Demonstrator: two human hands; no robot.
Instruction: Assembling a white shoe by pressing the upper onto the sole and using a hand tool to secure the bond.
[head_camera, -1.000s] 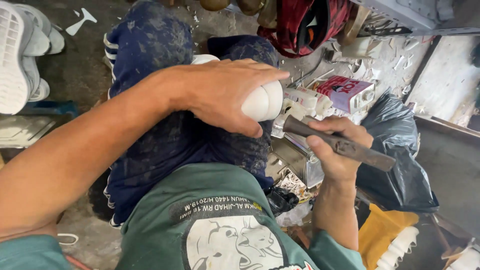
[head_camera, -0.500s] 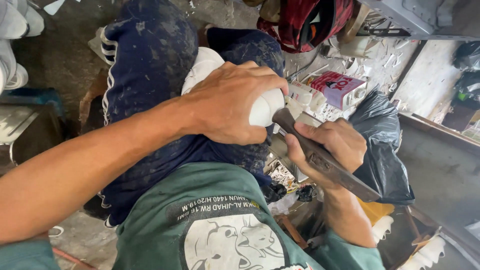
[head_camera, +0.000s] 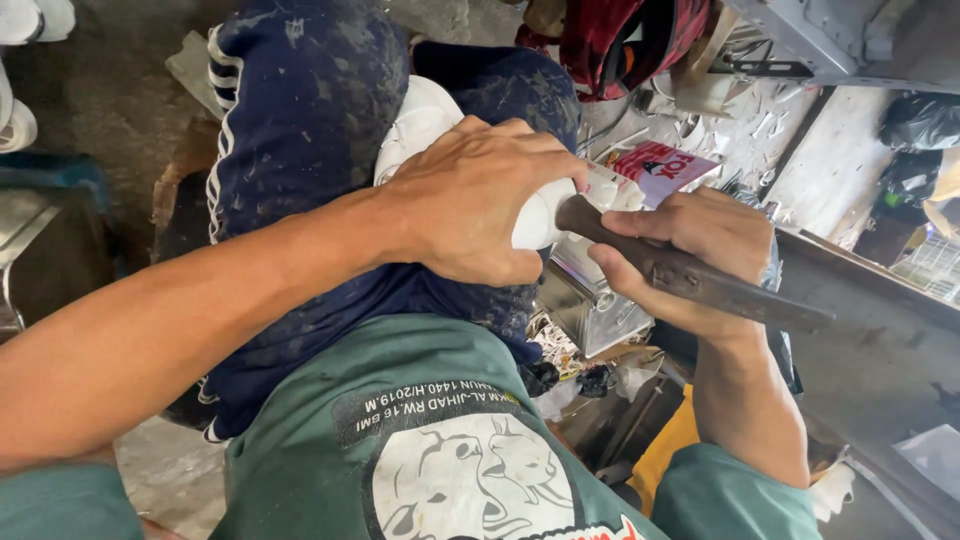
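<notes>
Left hand (head_camera: 470, 205) clamps a white shoe (head_camera: 425, 120) against the knee of dark blue trousers (head_camera: 300, 120) — fingers wrapped over it, steadying it. Right hand (head_camera: 690, 255) grips a dark metal tool (head_camera: 690, 275), fingers closed round it — tip touching the shoe's end.

Red box (head_camera: 663, 167), black bags (head_camera: 920, 120) (upper right), metal box (head_camera: 590, 300)

White shoe (head_camera: 425, 125); dark brown tool handle (head_camera: 690, 280); navy trousers (head_camera: 300, 130) with white side stripes; green shirt (head_camera: 400, 440) with white print; red-and-black helmet (head_camera: 630, 40); pink box (head_camera: 665, 165).
</notes>
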